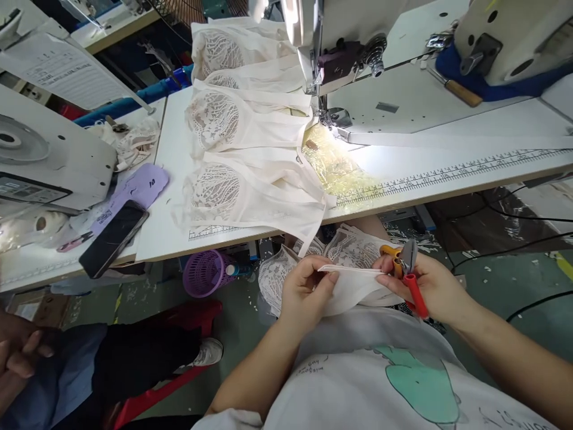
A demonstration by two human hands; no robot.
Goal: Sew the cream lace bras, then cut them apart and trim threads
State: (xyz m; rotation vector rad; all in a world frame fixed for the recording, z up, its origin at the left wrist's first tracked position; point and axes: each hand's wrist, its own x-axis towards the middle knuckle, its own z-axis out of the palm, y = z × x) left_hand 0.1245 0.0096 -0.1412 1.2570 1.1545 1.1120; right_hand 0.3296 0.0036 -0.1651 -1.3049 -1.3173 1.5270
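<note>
Low over my lap, my left hand (308, 289) pinches one end of a folded edge on a white lace bra (351, 292). The other end of that edge lies between the fingertips of my right hand (423, 286). Scissors (408, 258) with yellow and red handles are tucked in the same right hand, blades pointing upward. Lace cups of the bra spread out beyond my hands, partly hidden by them. Several more white lace bras (268, 197) lie overlapping on the sewing table (163, 239) in front of me.
A sewing machine (340, 65) stands lit over yellow film (335, 167). A ruler strip (430, 179) runs along the table edge. At left are a phone (114, 239) and a purple card (143, 182). Below sits a purple basket (203, 275); a seated person's hands (20, 352) rest at lower left.
</note>
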